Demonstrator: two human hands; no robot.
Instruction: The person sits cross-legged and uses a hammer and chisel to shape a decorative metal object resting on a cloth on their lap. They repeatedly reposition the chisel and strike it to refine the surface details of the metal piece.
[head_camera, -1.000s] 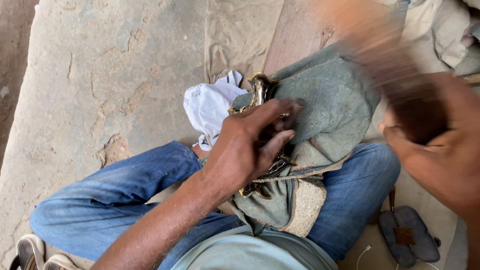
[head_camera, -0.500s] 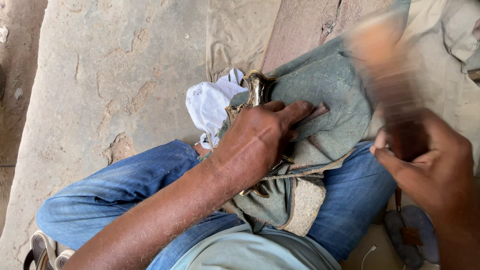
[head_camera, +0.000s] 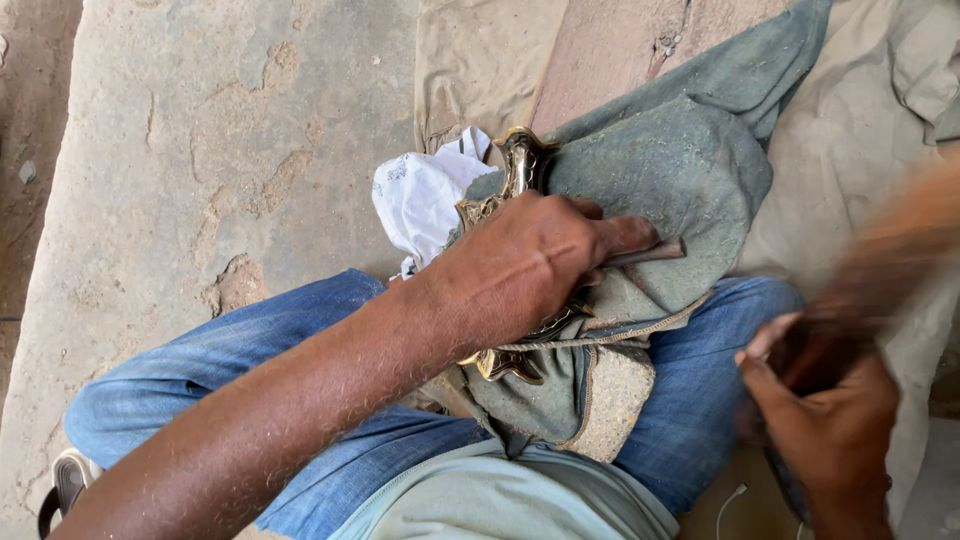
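My left hand (head_camera: 535, 265) grips a thin dark metal tool (head_camera: 650, 252) and presses it against an ornate brass piece (head_camera: 520, 165) that rests on my lap. A grey-green cloth (head_camera: 680, 170) wraps most of the brass piece. My right hand (head_camera: 825, 420) is at the lower right, closed around the dark handle of a wooden mallet (head_camera: 890, 260), which is blurred by motion and raised to the right of the cloth. The mallet is apart from the metal tool.
A white rag (head_camera: 420, 195) lies beside the brass piece on the left. I sit in blue jeans (head_camera: 200, 370) on a rough stone floor (head_camera: 220, 130). Beige fabric (head_camera: 870, 120) covers the ground at right. A sandal (head_camera: 65, 480) shows at lower left.
The mallet and my right hand have swung from upper right downward and to the right. My left hand has stayed on the tool over the brass piece.
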